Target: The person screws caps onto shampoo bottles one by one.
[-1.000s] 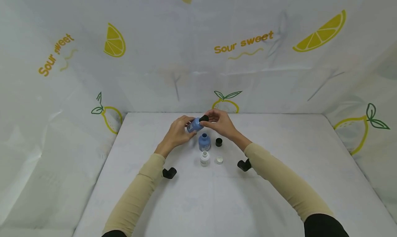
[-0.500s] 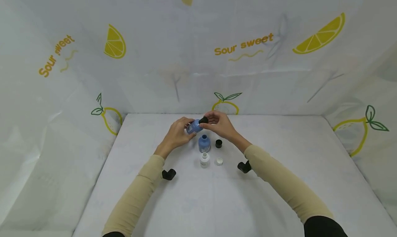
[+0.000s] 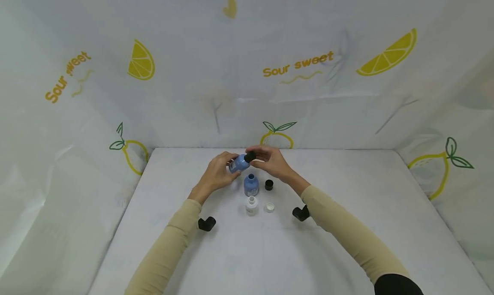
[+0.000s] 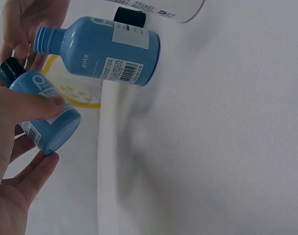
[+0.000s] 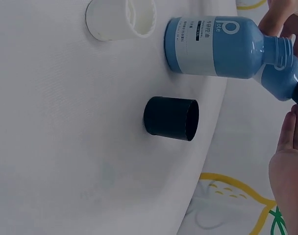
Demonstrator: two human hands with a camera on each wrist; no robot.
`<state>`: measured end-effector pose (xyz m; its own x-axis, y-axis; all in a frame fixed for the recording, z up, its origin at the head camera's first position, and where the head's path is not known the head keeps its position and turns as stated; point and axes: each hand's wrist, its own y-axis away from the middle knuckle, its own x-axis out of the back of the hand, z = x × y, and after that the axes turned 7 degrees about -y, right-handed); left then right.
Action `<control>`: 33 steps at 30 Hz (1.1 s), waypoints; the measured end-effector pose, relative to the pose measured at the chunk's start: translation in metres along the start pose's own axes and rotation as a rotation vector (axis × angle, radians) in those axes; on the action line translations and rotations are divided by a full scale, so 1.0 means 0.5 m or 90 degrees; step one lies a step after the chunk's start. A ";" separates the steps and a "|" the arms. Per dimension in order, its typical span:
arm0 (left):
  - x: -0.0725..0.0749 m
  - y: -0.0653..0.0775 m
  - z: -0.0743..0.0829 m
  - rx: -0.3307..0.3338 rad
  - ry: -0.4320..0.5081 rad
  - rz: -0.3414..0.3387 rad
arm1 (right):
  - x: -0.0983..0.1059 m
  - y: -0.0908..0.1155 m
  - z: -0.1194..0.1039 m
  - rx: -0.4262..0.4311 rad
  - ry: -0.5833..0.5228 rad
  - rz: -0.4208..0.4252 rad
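My left hand point(image 3: 217, 171) grips a small blue bottle point(image 3: 238, 163), tilted with its neck up to the right; in the left wrist view the thumb presses its label and fingers support its base. The bottle bears a black cap point(image 3: 250, 156). My right hand point(image 3: 274, 163) has thumb and fingers at this cap, pinching it, though the contact is partly hidden. Below the hands a second blue bottle point(image 3: 251, 186) stands upright and uncapped; the left wrist view shows the bare threads on this standing bottle point(image 4: 105, 51). A loose black cap point(image 5: 171, 118) lies to its right.
Nearer me on the white table point(image 3: 247, 260) stands an uncapped white bottle point(image 3: 251, 207). Beside it lies a white cap point(image 3: 269, 207). Black wrist-worn pieces point(image 3: 206, 224) jut from the sleeves. A lemon-printed white sheet point(image 3: 173, 93) rises behind the table's far edge.
The head view has tilted slightly, so everything sits lower in it. My right fingers have shifted around the cap, which shows more fully now. The left hand keeps holding the bottle.
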<state>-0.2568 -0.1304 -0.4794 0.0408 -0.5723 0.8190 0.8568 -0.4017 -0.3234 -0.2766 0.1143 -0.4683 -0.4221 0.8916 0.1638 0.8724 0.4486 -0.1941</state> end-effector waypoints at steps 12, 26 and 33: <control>0.001 0.000 0.000 0.006 -0.007 -0.005 | 0.014 -0.005 -0.013 -0.005 0.017 -0.025; -0.002 0.005 -0.001 0.010 -0.009 -0.009 | 0.006 0.000 -0.015 -0.028 0.028 -0.010; 0.003 0.007 -0.002 0.012 -0.008 -0.009 | 0.000 -0.002 -0.018 -0.056 0.045 0.012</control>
<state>-0.2543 -0.1334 -0.4800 0.0354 -0.5580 0.8291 0.8665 -0.3962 -0.3037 -0.2751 0.1132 -0.4595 -0.3901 0.8917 0.2297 0.8994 0.4225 -0.1125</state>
